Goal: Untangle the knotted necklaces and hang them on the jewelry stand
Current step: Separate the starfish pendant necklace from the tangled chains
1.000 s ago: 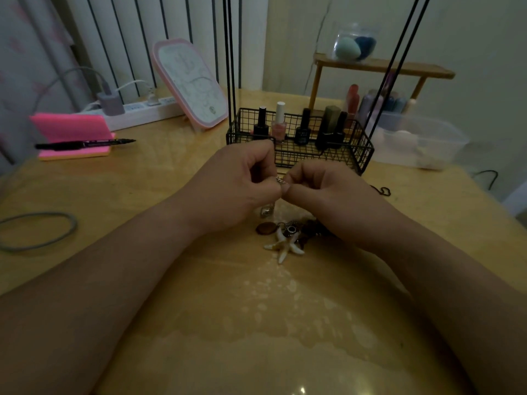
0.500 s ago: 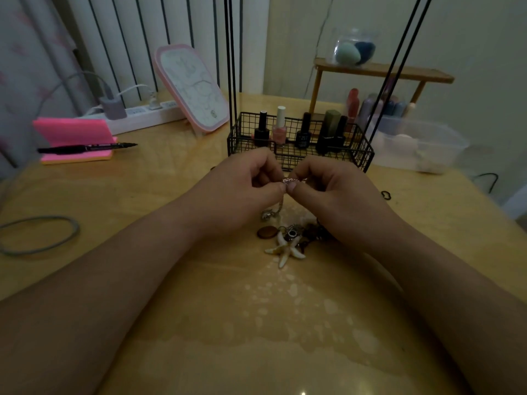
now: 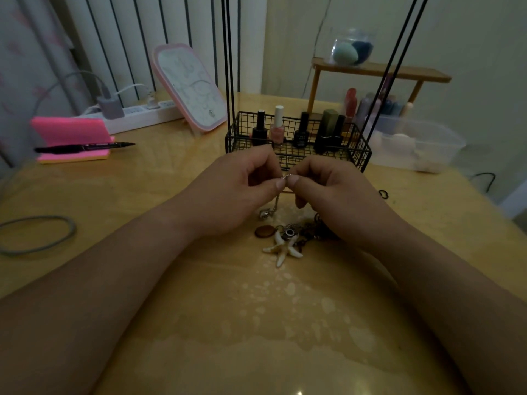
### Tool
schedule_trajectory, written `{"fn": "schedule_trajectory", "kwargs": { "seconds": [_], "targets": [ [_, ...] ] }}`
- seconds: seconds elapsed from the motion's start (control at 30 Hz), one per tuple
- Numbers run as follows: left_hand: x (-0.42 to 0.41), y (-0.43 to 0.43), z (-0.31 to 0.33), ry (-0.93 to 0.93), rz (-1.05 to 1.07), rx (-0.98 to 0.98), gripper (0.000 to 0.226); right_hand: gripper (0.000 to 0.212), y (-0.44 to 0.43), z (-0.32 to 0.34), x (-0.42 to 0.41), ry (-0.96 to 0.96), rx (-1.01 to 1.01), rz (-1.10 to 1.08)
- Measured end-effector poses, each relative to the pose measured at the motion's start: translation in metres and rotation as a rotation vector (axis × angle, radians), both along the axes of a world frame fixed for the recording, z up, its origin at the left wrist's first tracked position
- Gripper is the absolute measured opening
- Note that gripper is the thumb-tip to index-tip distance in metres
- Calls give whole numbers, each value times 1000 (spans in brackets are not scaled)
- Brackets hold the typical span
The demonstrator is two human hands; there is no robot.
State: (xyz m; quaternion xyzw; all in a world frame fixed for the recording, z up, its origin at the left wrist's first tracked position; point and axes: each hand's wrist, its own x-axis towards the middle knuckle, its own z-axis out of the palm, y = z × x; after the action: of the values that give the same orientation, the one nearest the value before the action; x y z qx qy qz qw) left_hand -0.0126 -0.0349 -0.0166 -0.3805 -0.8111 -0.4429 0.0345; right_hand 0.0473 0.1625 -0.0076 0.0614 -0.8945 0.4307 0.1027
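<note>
At worktop (image 3: 256, 323) centre, left hand (image 3: 236, 192) and right hand (image 3: 328, 192) both pinch the chain (image 3: 276, 202), a strand now dangling clear of the tangle (image 3: 291, 235), so the knot is probably loosening.

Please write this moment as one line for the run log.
step: untangling | left hand: pinches chain | right hand: pinches chain | starfish pendant: lying on table

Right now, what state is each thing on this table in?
Left hand, pinching the thin chain.
Right hand, pinching the same chain.
Thin chain, dangling between both hands.
Starfish pendant, lying flat among tangled charms.
Nail polish bottles, upright, capped, in the wire basket.
Pen, lying on the pink notepad.
</note>
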Motion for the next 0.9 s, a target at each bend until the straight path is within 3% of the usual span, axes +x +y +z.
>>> {"fn": "schedule_trajectory", "kwargs": {
  "seconds": [0.17, 0.33, 0.5, 0.9],
  "targets": [
    [-1, -1, 0, -60, -24, -39, 8, 13, 0, 2, 0, -59, -40, 27],
    [1, -1, 5, -197, -68, 66, 10, 19, 0, 4, -2, -167, -239, 43],
    [2, -2, 6, -215, -52, 94, 9, 16, 2, 5, -3, -233, -365, 73],
    [0, -3, 8, -250, -39, 152, 5, 10, 4, 6, 0, -224, -395, 133]
  ]
}}
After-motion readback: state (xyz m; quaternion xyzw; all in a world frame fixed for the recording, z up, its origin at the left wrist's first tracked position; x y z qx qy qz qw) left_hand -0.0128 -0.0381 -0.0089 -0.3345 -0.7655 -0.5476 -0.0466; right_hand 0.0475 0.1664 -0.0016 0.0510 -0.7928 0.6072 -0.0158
